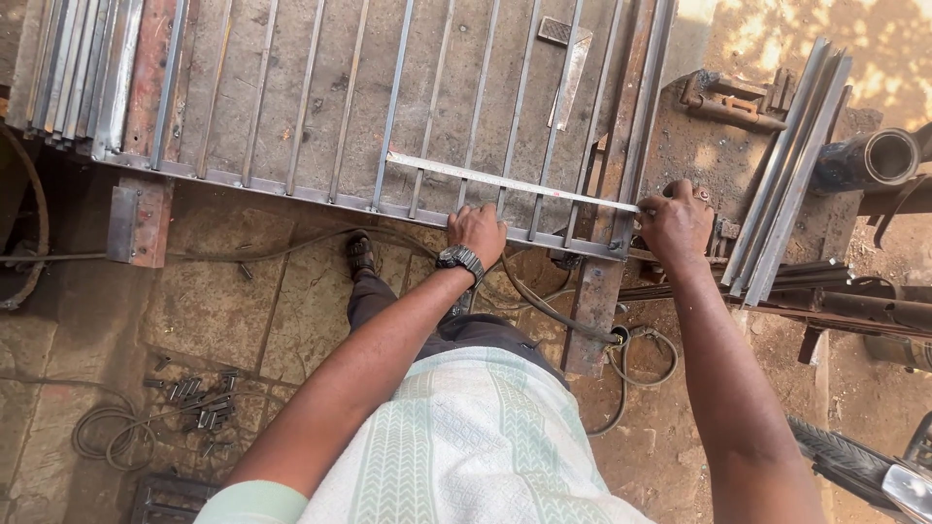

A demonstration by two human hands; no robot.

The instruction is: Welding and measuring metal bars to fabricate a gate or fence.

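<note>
— Outdoor workshop, stone floor [223, 311] with dust, sun patch at top right. On the floor, a heap of small metal pieces [199, 403] and a cable [621, 374].

— And on the bench [699, 136]?

— A steel grille [388, 107] of thin bars, lying flat. Across the bars, a measuring tape [505, 181], long axis from upper left down to the right.

— Hands?

— Left hand [476, 231] with a wristwatch [459, 259], resting on the near rail of the grille, fingers curled over it, no grip on the tape visible. Tape just above this hand, running past it.

— Right hand?

— Right hand [677, 221] at the right end of the tape, fingers closed, pinching that end against the frame. Nearer to the tape end than the left one.

— Beside it?

— A bundle of angle bars [786, 165] leaning just to the right, and a pipe [879, 157] further away.
</note>
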